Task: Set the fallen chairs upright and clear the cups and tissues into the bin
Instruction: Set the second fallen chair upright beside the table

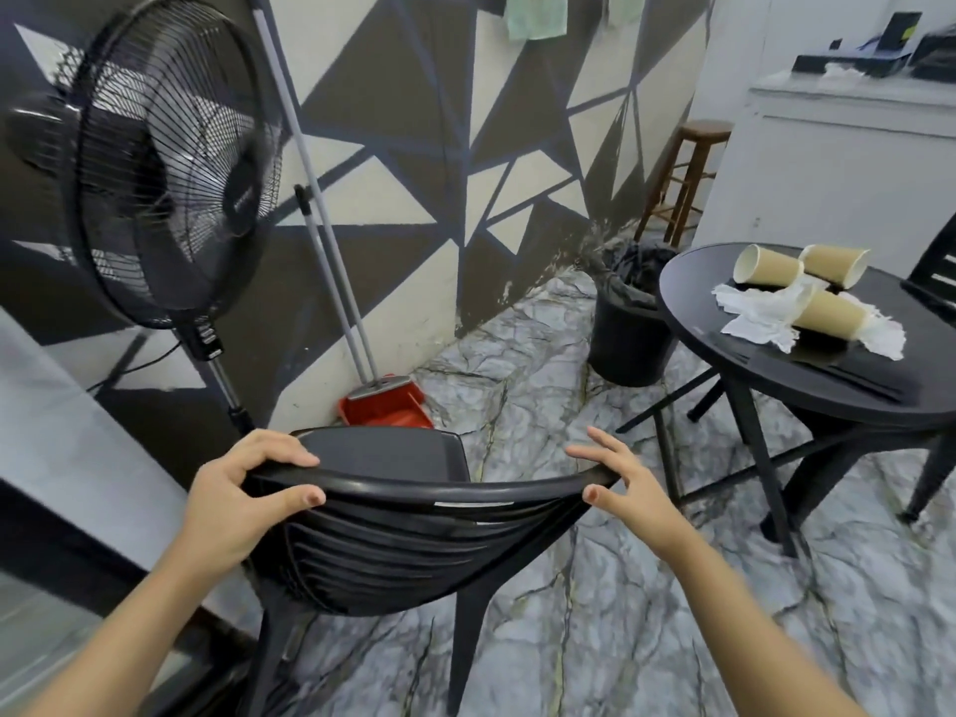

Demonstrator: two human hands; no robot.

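Note:
A black plastic chair (393, 530) stands upright right in front of me, its seat facing the wall. My left hand (243, 494) grips the left end of its curved top rail. My right hand (621, 483) rests at the right end of the rail, fingers spread, thumb under the edge. On the round black table (724, 385) at the right lie three tan paper cups (771, 269) on their sides among crumpled white tissues (760, 313). A black bin (628, 333) with a dark liner stands on the floor beside the table, against the wall.
A black pedestal fan (160, 163) stands at the left. A red dustpan (385, 406) and broom handles lean on the patterned wall behind the chair. A wooden stool (683, 173) stands at the back. Another black chair (931, 282) shows at the right edge. The floor is marbled tile.

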